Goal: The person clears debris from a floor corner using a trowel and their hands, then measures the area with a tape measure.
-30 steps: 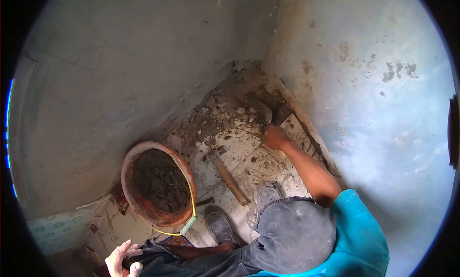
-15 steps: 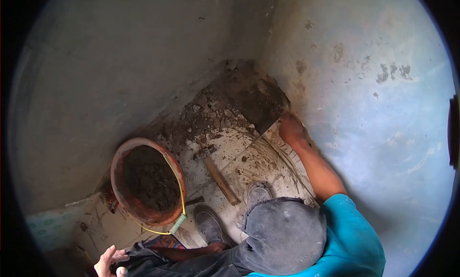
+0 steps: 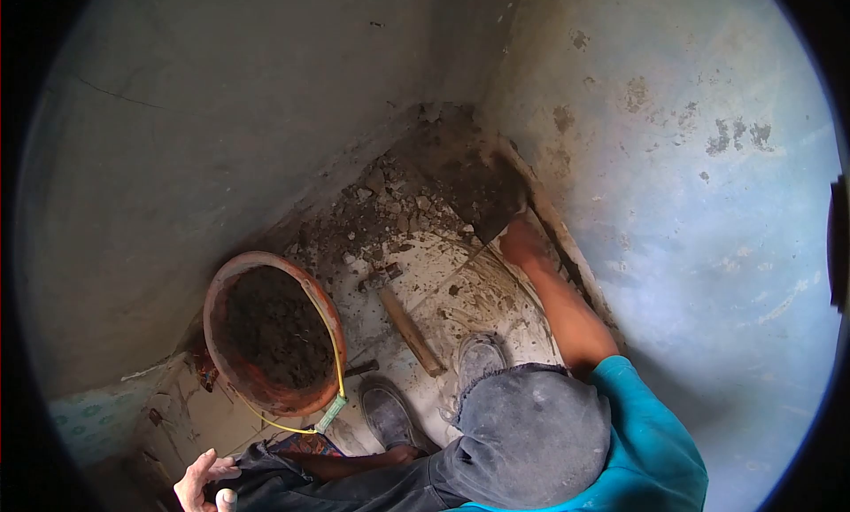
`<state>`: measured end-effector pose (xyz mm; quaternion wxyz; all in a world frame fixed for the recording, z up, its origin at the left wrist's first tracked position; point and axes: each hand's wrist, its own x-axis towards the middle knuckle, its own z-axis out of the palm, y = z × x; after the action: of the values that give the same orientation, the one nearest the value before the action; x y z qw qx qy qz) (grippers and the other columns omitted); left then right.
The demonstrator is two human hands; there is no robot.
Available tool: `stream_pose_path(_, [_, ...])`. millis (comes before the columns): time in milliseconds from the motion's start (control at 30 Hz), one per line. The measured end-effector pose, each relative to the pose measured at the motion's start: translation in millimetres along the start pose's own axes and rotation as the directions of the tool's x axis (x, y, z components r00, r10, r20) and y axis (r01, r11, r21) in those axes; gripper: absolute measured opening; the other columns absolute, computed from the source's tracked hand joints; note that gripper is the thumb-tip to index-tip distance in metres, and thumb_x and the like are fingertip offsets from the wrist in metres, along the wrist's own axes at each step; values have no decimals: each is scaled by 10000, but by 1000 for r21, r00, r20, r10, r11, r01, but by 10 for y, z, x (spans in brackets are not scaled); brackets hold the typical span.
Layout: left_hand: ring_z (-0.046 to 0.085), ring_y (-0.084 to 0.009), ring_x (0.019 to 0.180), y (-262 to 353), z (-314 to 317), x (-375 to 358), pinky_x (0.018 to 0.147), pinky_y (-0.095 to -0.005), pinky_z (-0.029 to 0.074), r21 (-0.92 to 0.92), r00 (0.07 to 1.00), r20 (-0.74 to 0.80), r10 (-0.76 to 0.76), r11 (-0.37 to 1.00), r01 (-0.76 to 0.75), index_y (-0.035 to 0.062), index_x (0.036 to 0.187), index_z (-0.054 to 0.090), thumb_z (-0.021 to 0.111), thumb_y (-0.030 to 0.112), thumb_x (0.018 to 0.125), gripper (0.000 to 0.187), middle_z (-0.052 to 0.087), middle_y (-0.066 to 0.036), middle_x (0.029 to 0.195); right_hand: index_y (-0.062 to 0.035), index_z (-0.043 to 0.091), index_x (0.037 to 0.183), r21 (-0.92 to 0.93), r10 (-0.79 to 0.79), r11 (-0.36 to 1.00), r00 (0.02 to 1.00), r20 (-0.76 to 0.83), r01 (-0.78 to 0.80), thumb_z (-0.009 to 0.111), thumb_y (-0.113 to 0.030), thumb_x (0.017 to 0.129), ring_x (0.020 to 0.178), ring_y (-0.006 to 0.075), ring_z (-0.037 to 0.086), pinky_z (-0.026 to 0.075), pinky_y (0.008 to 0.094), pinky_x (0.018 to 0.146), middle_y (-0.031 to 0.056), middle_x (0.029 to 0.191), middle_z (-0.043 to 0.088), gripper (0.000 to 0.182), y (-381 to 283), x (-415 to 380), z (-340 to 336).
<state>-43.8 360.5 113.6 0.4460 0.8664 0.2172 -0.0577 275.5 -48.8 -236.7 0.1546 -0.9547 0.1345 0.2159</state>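
Note:
My right hand (image 3: 526, 244) is low in the corner, closed, beside the right wall and at the edge of a dark earthy patch (image 3: 482, 180). What its fingers hold is hidden. My left hand (image 3: 209, 482) rests at the lower left over my dark trouser leg, holding nothing, thumb and fingers apart. Between my feet and the rubble lies a hammer (image 3: 410, 332) with a wooden handle. An orange-brown bucket (image 3: 212, 313) with dark earthy material (image 3: 274, 326) inside stands left of it, its yellow handle (image 3: 336, 361) folded down.
Broken rubble (image 3: 385, 206) runs along the foot of the left wall (image 3: 221, 131). The right wall (image 3: 699, 220) has flaking paint. My grey shoes (image 3: 387, 415) stand on smeared floor tiles (image 3: 447, 282). A short dark bar (image 3: 361, 368) pokes out beside the bucket.
My right hand and forearm have shifted slightly left, and more of the gap along the right wall's base shows. My left hand stays at the lower left.

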Motion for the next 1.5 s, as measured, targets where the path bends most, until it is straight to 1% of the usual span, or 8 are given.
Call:
stream_pose_path(133, [622,-220,876,21,12,57,805,-297,464,15,1000,22,16,1000,-16,-72,1191,513,612,308,856,516,642,-187,980,30,442,1216,-85,-192,976,976,98,201,592,-209,767,1045,393,545,445,440,893,263,1100,572,531,47,-33,-261])
stream_pose_path(200, [622,-223,877,44,8,73,803,-299,464,23,1000,23,2,1000,-3,-75,1192,511,611,313,855,522,641,-189,980,60,498,1119,119,-305,946,952,24,300,552,-215,790,1038,389,547,451,447,880,281,1080,569,432,145,32,-306])
stream_pose_path(700, [616,-227,892,79,66,71,821,-300,452,0,1000,7,-10,1000,10,-77,1196,506,609,298,853,519,638,-194,982,64,568,1030,-105,-531,806,790,306,583,571,-218,767,1011,382,559,442,442,877,277,1038,585,385,-305,243,-243])
stream_pose_path(800, [616,-226,893,115,75,89,822,-299,451,25,1000,19,-19,1000,19,-76,1194,509,606,299,855,515,639,-191,979,74,585,992,133,-670,742,721,176,657,583,-220,753,998,382,566,448,439,872,277,1021,592,379,-438,135,-508])
stream_pose_path(1000, [619,-224,892,100,53,-39,824,-305,455,37,1000,-27,-8,999,9,-65,1204,506,591,303,865,507,641,-183,981,77,607,951,-111,-525,833,838,152,542,604,-221,733,958,382,587,469,440,839,283,980,601,369,-226,287,-392])
stream_pose_path(1200, [609,-244,948,175,33,86,854,-328,447,70,987,151,-55,997,45,-69,1226,484,630,309,834,564,625,-201,1035,74,599,970,-144,-504,790,764,403,596,593,-214,737,967,377,585,467,435,844,271,998,601,370,-412,479,-232])
stream_pose_path(1300, [598,-267,990,211,26,207,869,-351,443,139,954,291,-77,990,37,-69,1243,466,644,331,818,610,608,-220,1084,74,570,1018,32,-659,744,724,206,668,584,-215,748,987,379,574,463,434,848,275,1019,592,397,-263,362,-406])
stream_pose_path(1500, [610,-266,958,129,28,111,855,-347,447,66,987,158,-34,998,24,-69,1234,476,631,321,828,584,624,-216,1051,96,541,1030,-41,-531,837,828,180,546,597,-227,765,1012,370,562,458,435,850,281,1035,580,421,186,250,-210])
